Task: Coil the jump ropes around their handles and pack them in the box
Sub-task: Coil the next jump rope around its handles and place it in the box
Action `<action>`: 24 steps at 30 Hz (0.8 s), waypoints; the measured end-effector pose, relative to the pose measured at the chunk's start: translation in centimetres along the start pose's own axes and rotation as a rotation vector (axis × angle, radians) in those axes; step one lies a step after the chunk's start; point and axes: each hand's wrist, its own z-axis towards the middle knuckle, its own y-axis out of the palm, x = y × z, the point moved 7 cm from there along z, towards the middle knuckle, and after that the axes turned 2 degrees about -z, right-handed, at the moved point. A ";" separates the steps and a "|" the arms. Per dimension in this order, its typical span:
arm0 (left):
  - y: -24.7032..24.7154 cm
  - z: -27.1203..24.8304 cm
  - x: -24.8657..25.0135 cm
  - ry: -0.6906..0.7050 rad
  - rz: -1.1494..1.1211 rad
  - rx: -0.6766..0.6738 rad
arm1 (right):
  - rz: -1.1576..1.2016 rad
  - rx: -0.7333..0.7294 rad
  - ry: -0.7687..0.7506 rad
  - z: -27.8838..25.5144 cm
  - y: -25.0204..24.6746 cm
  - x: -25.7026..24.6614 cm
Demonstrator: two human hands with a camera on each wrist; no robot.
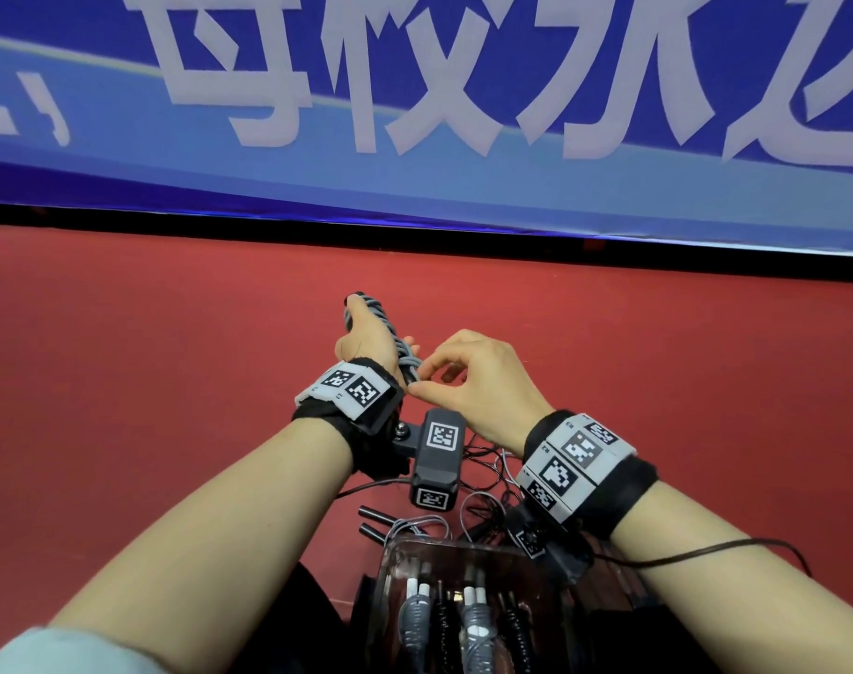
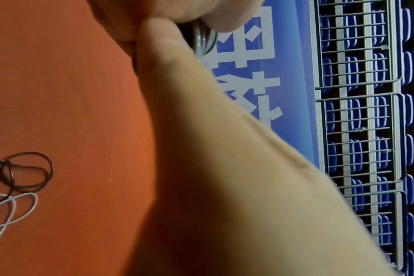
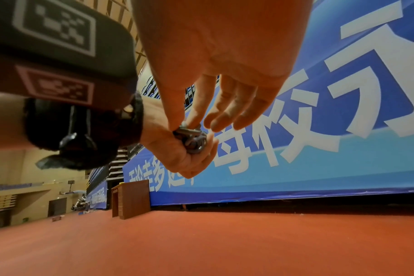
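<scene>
My left hand (image 1: 366,342) grips a pair of jump-rope handles wrapped in grey rope (image 1: 405,355), held upright above the red floor. My right hand (image 1: 473,377) pinches the grey rope's end at the bottom of the coil, thumb and forefinger together. The right wrist view shows its fingertips (image 3: 196,121) on the grey coil (image 3: 193,139) in the left hand (image 3: 177,155). A strip of grey rope (image 2: 205,39) shows past the left palm. A clear box (image 1: 383,595) near my knees holds several coiled ropes (image 1: 473,629).
Loose black and grey ropes (image 1: 468,513) with two black handles (image 1: 373,520) lie on the floor just beyond the box; their loops (image 2: 21,173) show in the left wrist view. A blue banner (image 1: 463,187) walls off the far side. A wooden lectern (image 3: 132,199) stands far left.
</scene>
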 end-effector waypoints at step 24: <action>4.2 -0.6 0.8 0.020 0.012 -0.532 | 0.317 0.003 0.177 0.0 0.3 0.7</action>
